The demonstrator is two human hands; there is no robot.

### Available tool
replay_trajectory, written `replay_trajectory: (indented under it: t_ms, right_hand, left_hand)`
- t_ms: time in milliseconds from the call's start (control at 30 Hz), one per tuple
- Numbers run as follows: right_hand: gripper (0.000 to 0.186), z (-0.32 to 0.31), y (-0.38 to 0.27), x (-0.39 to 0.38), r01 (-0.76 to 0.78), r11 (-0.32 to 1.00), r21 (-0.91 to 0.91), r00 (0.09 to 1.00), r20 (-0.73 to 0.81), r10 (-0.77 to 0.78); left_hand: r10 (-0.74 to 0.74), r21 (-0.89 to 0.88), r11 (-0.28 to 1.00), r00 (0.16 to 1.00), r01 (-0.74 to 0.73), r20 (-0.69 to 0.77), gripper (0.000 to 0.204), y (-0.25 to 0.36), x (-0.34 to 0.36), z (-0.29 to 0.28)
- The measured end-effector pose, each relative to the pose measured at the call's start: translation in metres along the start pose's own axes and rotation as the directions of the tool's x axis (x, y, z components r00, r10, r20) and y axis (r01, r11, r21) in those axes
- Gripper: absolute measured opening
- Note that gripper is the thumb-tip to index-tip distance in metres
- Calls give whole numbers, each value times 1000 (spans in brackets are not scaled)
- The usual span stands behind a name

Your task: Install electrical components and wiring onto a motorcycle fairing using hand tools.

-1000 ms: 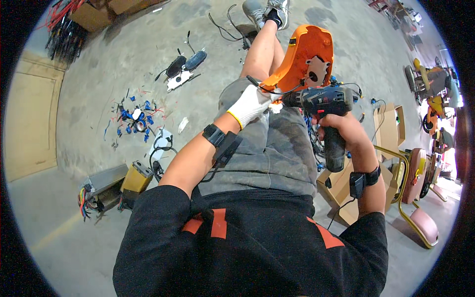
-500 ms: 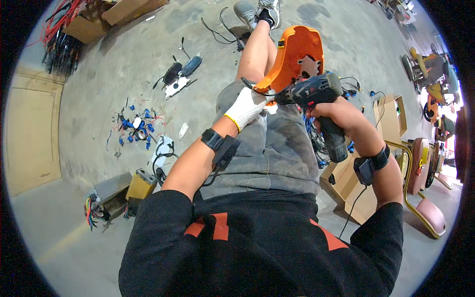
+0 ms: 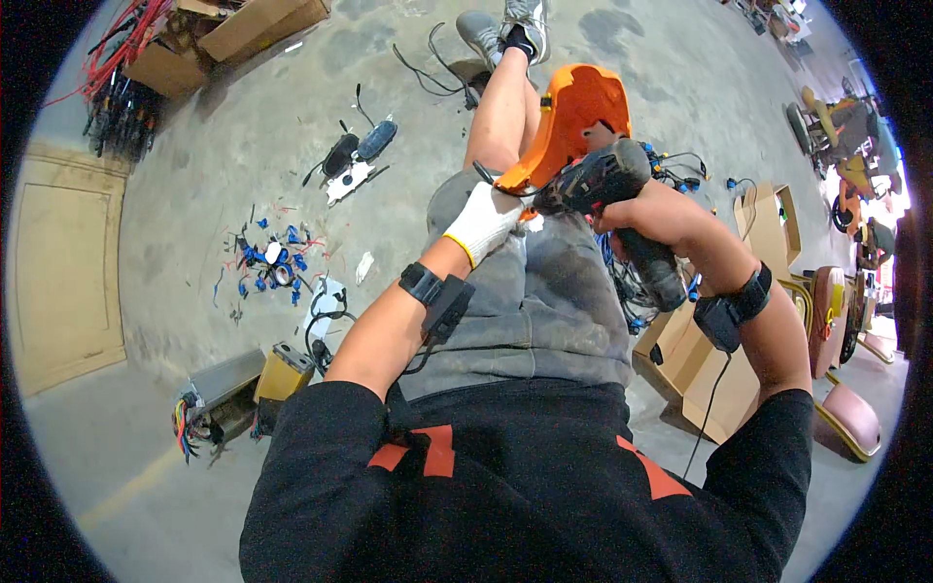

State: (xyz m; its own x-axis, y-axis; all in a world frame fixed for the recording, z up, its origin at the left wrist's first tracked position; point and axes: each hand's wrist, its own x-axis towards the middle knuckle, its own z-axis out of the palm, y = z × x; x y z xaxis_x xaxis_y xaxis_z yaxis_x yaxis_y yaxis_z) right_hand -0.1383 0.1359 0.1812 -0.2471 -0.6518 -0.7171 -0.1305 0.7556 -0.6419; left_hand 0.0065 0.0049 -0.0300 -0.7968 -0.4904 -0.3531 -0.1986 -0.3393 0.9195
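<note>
My left hand [image 3: 489, 216], in a white knit glove, is closed on the lower edge of an orange plastic shell [image 3: 573, 107], curved and hollow toward me. A thin black cable [image 3: 483, 172] runs by that hand. My bare right hand [image 3: 646, 216] grips the handle of a dark cordless drill [image 3: 610, 180]. The drill points left, its front end down against the lower part of the shell near my gloved fingers. Its tip, and whatever it touches there, is hidden. Shell and drill are above my thighs, over grey trousers [image 3: 544, 301].
Blue connectors and wire scraps [image 3: 273, 255] lie on the floor at left, near two dark oval parts [image 3: 374, 141]. Metal boxes [image 3: 224, 384] with wires stand at lower left. Open cardboard boxes [image 3: 719, 389] and a pink chair [image 3: 853, 418] are at right.
The drill and my right hand have shifted slightly left and down, with the drill tilted more steeply. The orange shell has dropped a little; my left hand keeps its hold.
</note>
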Motion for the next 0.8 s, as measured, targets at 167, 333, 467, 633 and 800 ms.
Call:
replay_trajectory:
  t_ms: [167, 333, 467, 633, 800]
  right_hand:
    - [19, 0, 1, 3, -49, 998, 41, 999, -18, 49]
    - [20, 10, 2, 0, 2, 999, 54, 997, -78, 2]
    - [18, 13, -9, -3, 56, 998, -20, 995, -84, -57]
    - [17, 7, -3, -1, 42, 999, -1, 998, -52, -42]
    - [17, 15, 10, -4, 36, 997, -64, 991, -123, -44]
  left_hand:
    - [122, 249, 961, 993, -119, 1, 21, -9, 10, -3]
    - [-1, -340, 940, 1000, 3, 5, 15, 20, -8, 6]
    - [12, -383, 923, 999, -23, -32, 12, 9, -5, 4]
    - [-47, -436, 900, 998, 26, -38, 14, 21, -9, 5]
    - [-182, -494, 859, 982, 133, -51, 14, 34, -9, 4]
